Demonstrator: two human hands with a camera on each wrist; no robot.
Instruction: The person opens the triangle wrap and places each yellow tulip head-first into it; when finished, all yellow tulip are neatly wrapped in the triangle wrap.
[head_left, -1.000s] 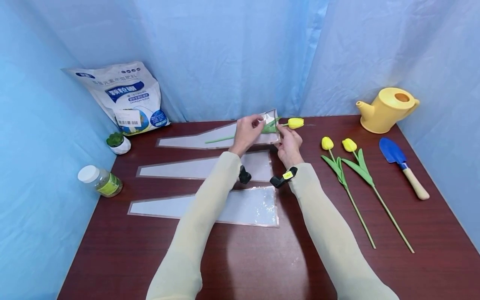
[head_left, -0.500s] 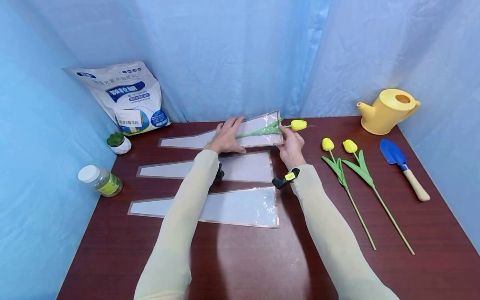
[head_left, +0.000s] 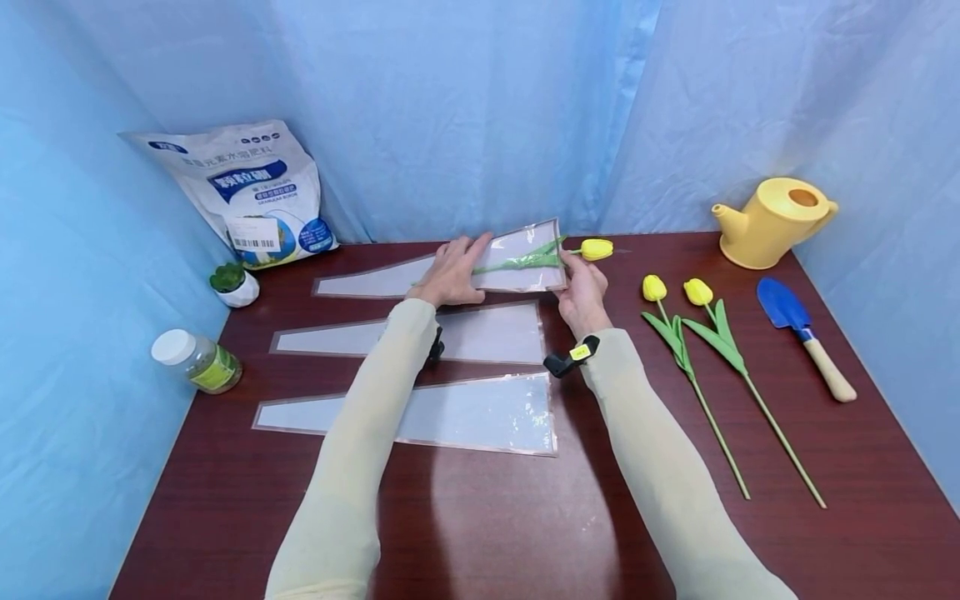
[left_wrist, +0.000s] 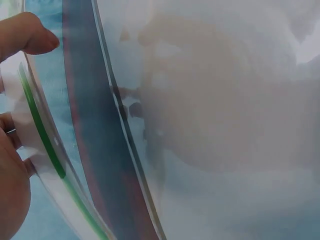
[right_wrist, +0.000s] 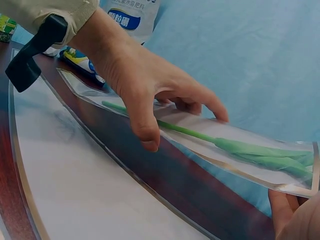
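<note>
A yellow tulip [head_left: 596, 249] lies in the farthest clear-fronted flower sleeve [head_left: 420, 273], its bloom sticking out past the wide right end. Through the film its green leaves [right_wrist: 265, 152] and stem [left_wrist: 42, 125] show. My left hand [head_left: 452, 273] spreads across the middle of this sleeve, thumb toward the near edge and fingers over the far edge. At the wide end my right hand [head_left: 582, 292] grips the sleeve's edge just below the bloom, with some fingers hidden beneath. Two more flat sleeves, a middle one [head_left: 495, 329] and a near one [head_left: 480, 414], lie parallel in front.
Two yellow tulips, one left [head_left: 682, 346] and one right [head_left: 731, 350], lie at right beside a blue trowel [head_left: 783, 304]. A yellow watering can [head_left: 772, 221] stands behind. At left are a fertilizer bag [head_left: 251, 196], small potted plant [head_left: 236, 287] and white-capped jar [head_left: 198, 362].
My left hand has moved left from the leaves near the sleeve's mouth to its middle and spread out. The tulip and sleeve end shifted slightly right; my right hand stays at the mouth.
</note>
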